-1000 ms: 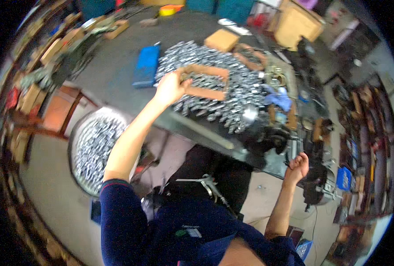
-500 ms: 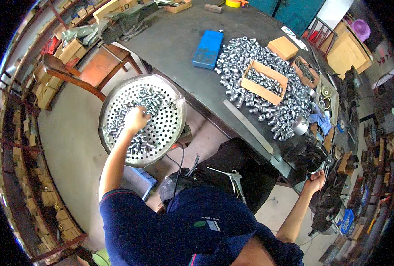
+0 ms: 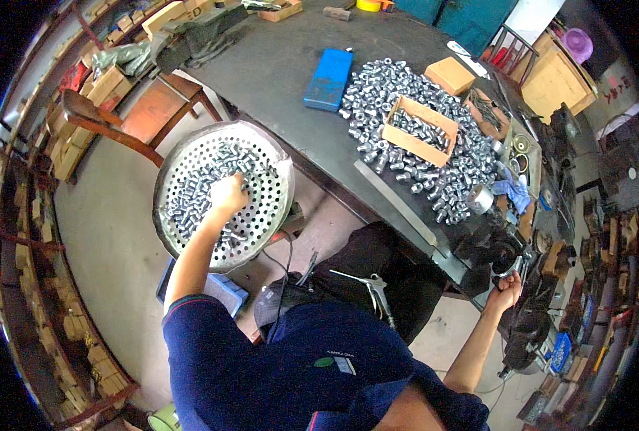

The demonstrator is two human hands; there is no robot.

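My left hand [image 3: 227, 194] reaches down into a round perforated metal tray [image 3: 273, 205] beside the workbench, resting among several small shiny metal sleeves [image 3: 186, 197]; whether it grips any is hidden. My right hand [image 3: 507, 291] is closed around a dark handle of a machine at the bench's right end. A heap of the same silver sleeves [image 3: 377, 93] lies on the dark workbench [image 3: 276, 65], around an open cardboard box [image 3: 420, 131] partly filled with them.
A blue flat box [image 3: 328, 79] and a closed cardboard box [image 3: 449, 75] lie on the bench. A wooden chair [image 3: 129, 118] stands left of the tray. Shelves with cartons line the left wall. Tools and clutter crowd the right side.
My left hand went from the box on the bench down to the perforated tray and now lies among the sleeves. My right hand stays on the machine handle.
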